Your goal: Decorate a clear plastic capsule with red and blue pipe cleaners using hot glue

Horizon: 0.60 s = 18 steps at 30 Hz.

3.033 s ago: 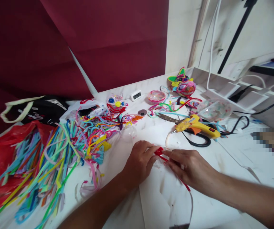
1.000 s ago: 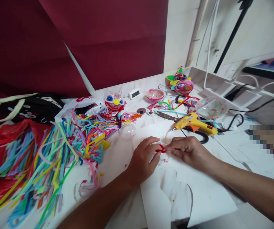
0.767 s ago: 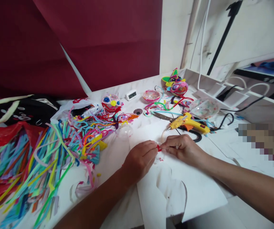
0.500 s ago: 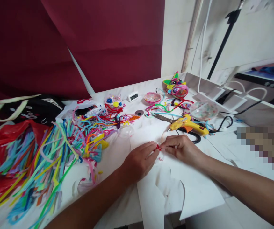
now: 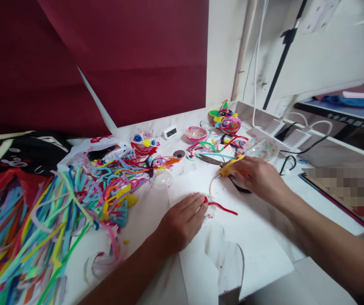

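Note:
My left hand (image 5: 183, 220) is closed over the white paper (image 5: 252, 245), pinching a red pipe cleaner (image 5: 223, 207) whose loose end sticks out to the right. A small curled part of it shows at my fingertips. My right hand (image 5: 260, 176) is wrapped around a yellow hot glue gun (image 5: 227, 169), which covers much of its body. The gun's nozzle points down and left, with a pale strand hanging from it towards the paper. Just behind the gun lie the scissors (image 5: 212, 159), their handles partly hidden under my right hand.
Colourful pipe cleaners (image 5: 55, 212) spread over the left side beside a red bag (image 5: 31, 186). Decorated clear balls (image 5: 144, 143), a small white digital clock (image 5: 169, 132) and a clear half-shell (image 5: 196, 134) stand behind. White chargers (image 5: 298, 137) and cables sit at the right edge.
My right hand has let go of the red pipe cleaner and moved right and up onto the hot glue gun. My left hand keeps the pipe cleaner. The view has shifted slightly right.

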### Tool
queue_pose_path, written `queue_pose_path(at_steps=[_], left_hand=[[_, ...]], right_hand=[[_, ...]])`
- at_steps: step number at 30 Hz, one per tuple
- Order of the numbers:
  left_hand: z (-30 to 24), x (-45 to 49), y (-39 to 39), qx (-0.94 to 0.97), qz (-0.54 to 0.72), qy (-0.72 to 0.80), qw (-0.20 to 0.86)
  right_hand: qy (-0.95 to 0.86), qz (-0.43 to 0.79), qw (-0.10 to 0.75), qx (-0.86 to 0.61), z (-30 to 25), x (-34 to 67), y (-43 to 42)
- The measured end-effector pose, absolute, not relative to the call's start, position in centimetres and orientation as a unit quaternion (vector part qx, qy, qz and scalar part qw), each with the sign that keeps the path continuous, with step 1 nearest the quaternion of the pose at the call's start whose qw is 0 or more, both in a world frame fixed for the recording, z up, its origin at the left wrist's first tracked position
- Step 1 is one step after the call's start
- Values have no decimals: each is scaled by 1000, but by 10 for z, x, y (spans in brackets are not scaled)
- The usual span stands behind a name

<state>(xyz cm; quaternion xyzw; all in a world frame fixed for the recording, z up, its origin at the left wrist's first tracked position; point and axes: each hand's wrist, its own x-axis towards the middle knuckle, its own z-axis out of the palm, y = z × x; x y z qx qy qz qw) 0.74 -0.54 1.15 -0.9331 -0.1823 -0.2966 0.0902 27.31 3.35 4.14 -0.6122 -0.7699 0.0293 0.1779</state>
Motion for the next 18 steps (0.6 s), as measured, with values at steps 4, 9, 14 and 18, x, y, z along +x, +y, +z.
queue_pose_path(at_steps=[4,9,14,18], left_hand=[[11,7,-4,-932,-304,-174,97],[7,7,-5,-930,-304,-182,99],[3,5,-8,-930,-301,-198,74],[2,4,-10,-927,-301,-218,49]], right_hand=[[-717,0,110,-688,37,304,52],[-733,60,77,-673,27,317,68],[-731,90,128,-664,27,318,69],[-711,115,233,-654,35,318,48]])
